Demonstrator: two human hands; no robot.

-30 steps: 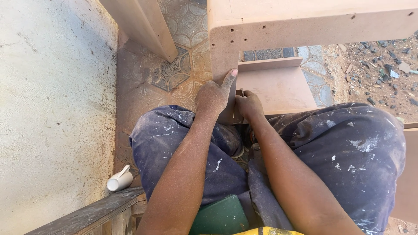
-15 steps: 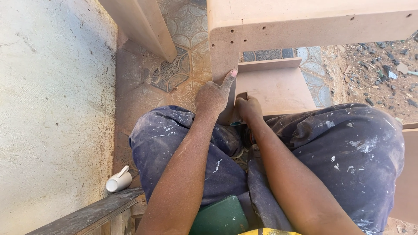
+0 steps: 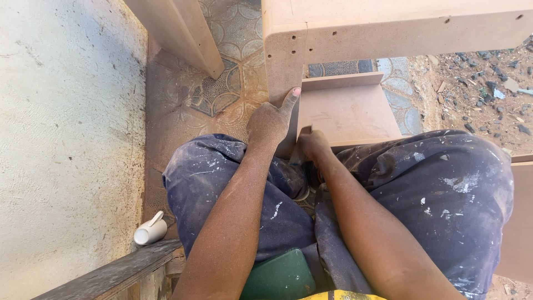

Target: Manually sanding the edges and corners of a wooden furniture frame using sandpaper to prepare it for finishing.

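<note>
The right hand (image 3: 312,145) has slid lower down the fibreboard upright (image 3: 283,78) (toward the knees).

Paint-spattered dusty blue trousers (image 3: 444,183), bare forearms

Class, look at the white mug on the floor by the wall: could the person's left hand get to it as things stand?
Probably yes: the left hand rests on the board's upright edge, while the white mug lies beside the left knee, nothing between.

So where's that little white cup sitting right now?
The white cup lies tipped on its side at the lower left of the head view, beside the person's left knee and just above a dark wooden plank.
</note>
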